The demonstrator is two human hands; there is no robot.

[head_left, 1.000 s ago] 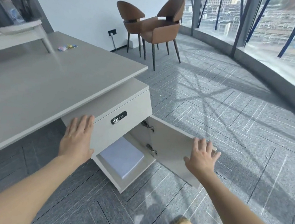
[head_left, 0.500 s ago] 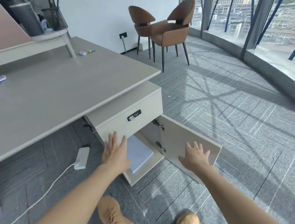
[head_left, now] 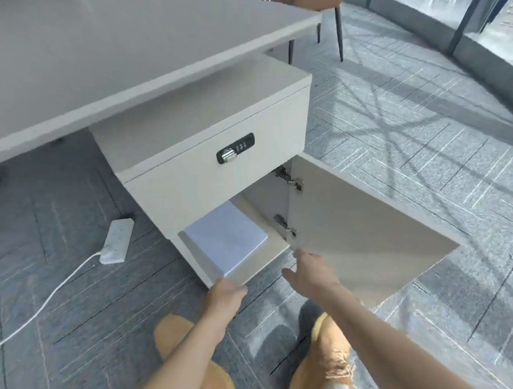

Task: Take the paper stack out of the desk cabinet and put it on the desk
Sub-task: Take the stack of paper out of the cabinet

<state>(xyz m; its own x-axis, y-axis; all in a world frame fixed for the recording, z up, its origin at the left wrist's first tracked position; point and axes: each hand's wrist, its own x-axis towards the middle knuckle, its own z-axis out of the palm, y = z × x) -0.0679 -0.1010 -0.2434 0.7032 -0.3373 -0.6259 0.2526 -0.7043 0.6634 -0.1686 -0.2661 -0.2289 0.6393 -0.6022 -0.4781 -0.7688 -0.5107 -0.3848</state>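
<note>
A white paper stack (head_left: 225, 240) lies flat in the lower compartment of the desk cabinet (head_left: 207, 177), its near corner jutting past the cabinet's front edge. My left hand (head_left: 225, 294) sits at that near corner, fingers curled under it. My right hand (head_left: 310, 275) hovers with fingers apart just right of the stack, below the open cabinet door (head_left: 366, 235). The grey desk top (head_left: 106, 51) spreads above and to the left.
A white power strip (head_left: 117, 240) with its cable lies on the carpet left of the cabinet. A locked drawer with a combination lock (head_left: 234, 152) sits above the compartment. My feet in tan shoes (head_left: 323, 374) stand below. Brown chair legs (head_left: 337, 30) stand behind the desk.
The view has moved closer and lower. My left hand dropped from the drawer front to the stack's near corner. My right hand left the door and came in beside the stack.
</note>
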